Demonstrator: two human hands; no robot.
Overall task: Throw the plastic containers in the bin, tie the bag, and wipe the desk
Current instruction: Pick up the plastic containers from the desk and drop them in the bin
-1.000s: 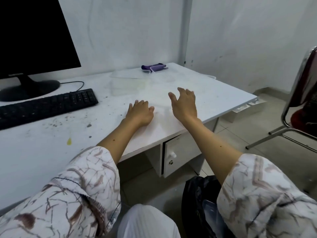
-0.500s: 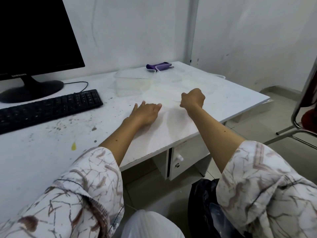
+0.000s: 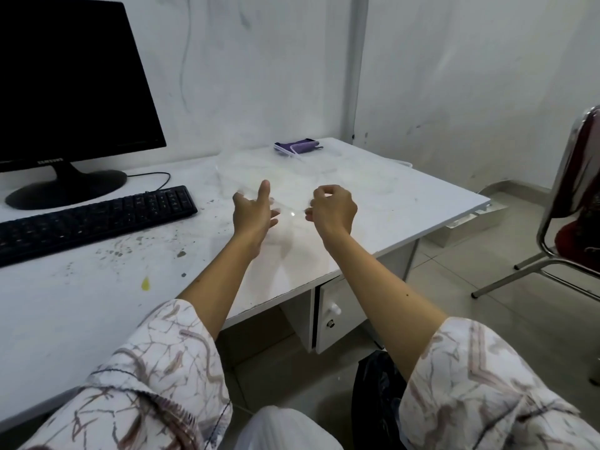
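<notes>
Between my spread left hand [image 3: 255,212] and my curled right hand [image 3: 332,212], which pinches its edge, hangs a clear plastic container [image 3: 289,203]; next, the black bin bag [image 3: 376,394].

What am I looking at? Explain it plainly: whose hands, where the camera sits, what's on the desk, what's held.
No machine here: these are a person's bare hands, filmed by one camera worn on the head, looking down. On the stained white desk sit a monitor, a keyboard, a purple pouch and clear plastic containers, which are hard to see. The right hand curls its fingers, seemingly pinching one's edge. The left hand is spread open. A black bag waits below.
</notes>
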